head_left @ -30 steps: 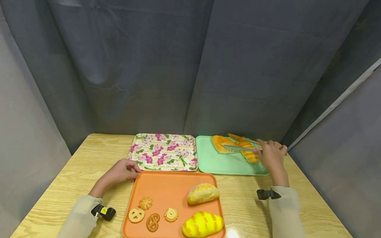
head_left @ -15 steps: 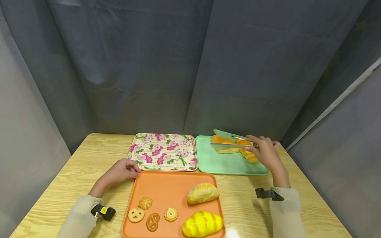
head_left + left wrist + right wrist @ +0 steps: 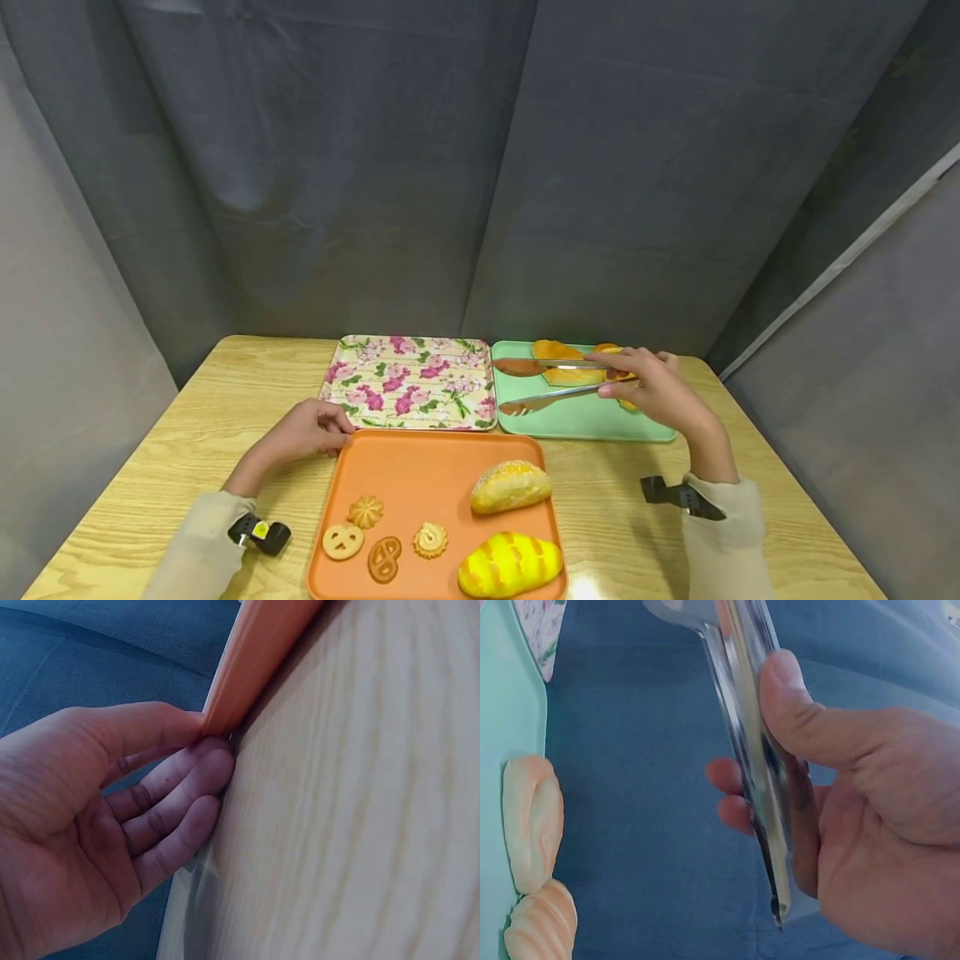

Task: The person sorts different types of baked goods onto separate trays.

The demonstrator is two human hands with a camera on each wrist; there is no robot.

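Observation:
My right hand [image 3: 648, 385] grips a pair of metal tongs [image 3: 551, 383] above the green tray [image 3: 570, 417]; the tong arms stand apart with nothing between them and point left. In the right wrist view the thumb [image 3: 802, 712] presses on the tongs [image 3: 750, 750]. Two orange breads [image 3: 564, 362] lie at the far side of the green tray. My left hand [image 3: 307, 432] holds the far left corner of the orange tray [image 3: 420, 475], fingers under the rim [image 3: 255, 660]. That tray carries a sesame bun [image 3: 512, 487], a yellow striped bread [image 3: 510, 565] and several cookies [image 3: 384, 540].
A floral tray [image 3: 412, 382] lies left of the green tray. All trays lie on a wooden table [image 3: 180, 433] enclosed by grey curtains. Bare table shows at the left and the right of the orange tray.
The right hand has drawn the tongs left and toward me, off the orange breads; the breads stay on the green tray. The left hand has not moved.

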